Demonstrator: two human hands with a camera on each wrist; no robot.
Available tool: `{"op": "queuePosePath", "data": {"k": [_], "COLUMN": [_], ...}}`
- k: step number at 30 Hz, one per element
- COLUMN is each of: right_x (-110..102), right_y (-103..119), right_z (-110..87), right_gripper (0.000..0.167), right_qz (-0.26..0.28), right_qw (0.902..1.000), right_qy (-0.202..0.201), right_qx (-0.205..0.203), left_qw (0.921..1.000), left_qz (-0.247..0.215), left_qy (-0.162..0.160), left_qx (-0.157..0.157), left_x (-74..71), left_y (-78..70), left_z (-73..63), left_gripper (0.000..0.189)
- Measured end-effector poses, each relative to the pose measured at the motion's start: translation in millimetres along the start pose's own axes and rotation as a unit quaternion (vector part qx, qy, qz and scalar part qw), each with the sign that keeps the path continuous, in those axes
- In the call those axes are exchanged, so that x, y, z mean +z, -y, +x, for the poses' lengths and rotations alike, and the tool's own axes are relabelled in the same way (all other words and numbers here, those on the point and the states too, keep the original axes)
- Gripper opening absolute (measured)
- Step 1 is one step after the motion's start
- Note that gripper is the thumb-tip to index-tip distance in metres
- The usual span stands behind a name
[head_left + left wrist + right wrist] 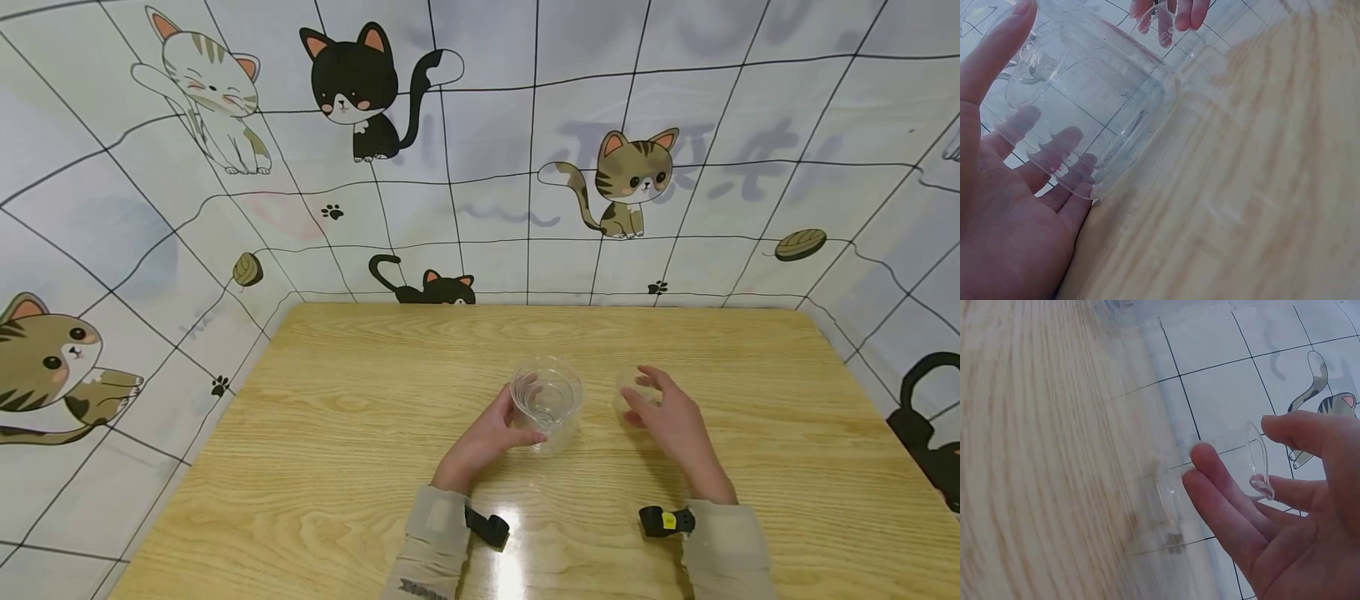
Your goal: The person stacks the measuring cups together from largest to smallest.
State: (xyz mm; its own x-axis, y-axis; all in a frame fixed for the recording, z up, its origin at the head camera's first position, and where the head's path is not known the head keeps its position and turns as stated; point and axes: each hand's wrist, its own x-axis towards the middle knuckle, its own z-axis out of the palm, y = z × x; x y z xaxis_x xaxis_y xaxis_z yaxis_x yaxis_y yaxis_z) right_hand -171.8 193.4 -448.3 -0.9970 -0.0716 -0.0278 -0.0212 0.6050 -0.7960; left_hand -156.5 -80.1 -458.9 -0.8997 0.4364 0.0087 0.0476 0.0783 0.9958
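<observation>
My left hand holds a wide clear cup near the middle of the table. Its thumb lies at the near side, and the other fingers go round the far left wall, visible through the plastic in the left wrist view. Faint raised markings show on the wall, and several rings show inside the cup. To the right, my right hand curves its thumb and fingers round a smaller clear cup. The thumb tip is right at the small cup's rim. In the head view the small cup is faint and partly hidden by the hand.
The wood-grain table spreads out round both hands. Behind it and at both sides stand white walls with a black grid and cartoon cats. A black strap circles the left wrist, another strap the right.
</observation>
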Motion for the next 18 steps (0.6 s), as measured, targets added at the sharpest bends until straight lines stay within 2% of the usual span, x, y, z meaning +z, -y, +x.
{"op": "queuePosePath", "data": {"k": [5,8,12,18], "right_x": [-0.4,0.4,1.4,-1.2], "right_y": [-2.2,-3.9,-6.0,-5.2], "right_z": [0.1,0.1,0.2,0.0], "right_gripper": [0.073,0.073,0.070,0.064], "right_qz": [0.018,0.031,0.032,0.033], "right_qw": [0.9989,0.9972,0.9964,0.9964], "right_qy": [0.037,0.057,0.062,0.065], "right_qx": [-0.024,-0.037,-0.047,-0.044], "left_qw": [1.0000,0.9999,0.9999,0.9997], "left_qz": [-0.001,-0.002,0.001,0.015], "left_qy": [0.001,-0.001,-0.004,-0.009], "left_qx": [0.008,0.010,0.012,0.016], "left_x": [-0.3,-1.0,-2.1,-2.2], "left_y": [3.2,12.4,25.6,28.9], "left_z": [1.2,4.7,9.6,11.2], "left_gripper": [0.083,0.083,0.082,0.083]}}
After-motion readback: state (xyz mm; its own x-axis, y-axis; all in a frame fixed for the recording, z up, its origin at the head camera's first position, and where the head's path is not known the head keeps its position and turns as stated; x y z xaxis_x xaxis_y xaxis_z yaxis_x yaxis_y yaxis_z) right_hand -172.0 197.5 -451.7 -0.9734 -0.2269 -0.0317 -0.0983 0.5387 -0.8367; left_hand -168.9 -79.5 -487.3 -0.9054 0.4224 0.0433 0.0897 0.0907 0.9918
